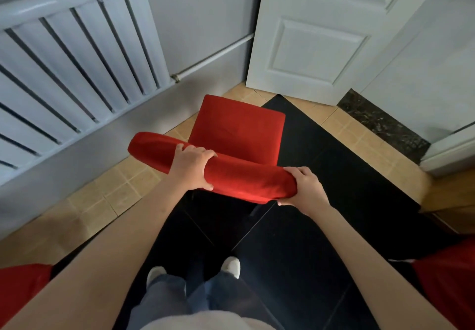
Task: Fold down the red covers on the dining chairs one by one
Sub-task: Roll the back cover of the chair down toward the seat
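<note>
A dining chair stands right below me, seen from behind and above. Its seat and its backrest top carry a red cover. My left hand grips the top of the backrest cover near its middle, fingers over the far side and thumb on the near side. My right hand holds the cover at the backrest's right end, fingers curled round the corner. The chair's dark legs are mostly hidden under the backrest.
A white radiator lines the wall at the left. A white panelled door stands open ahead right of the chair. More red fabric shows at the lower left and lower right edges. My shoes stand on black floor tiles.
</note>
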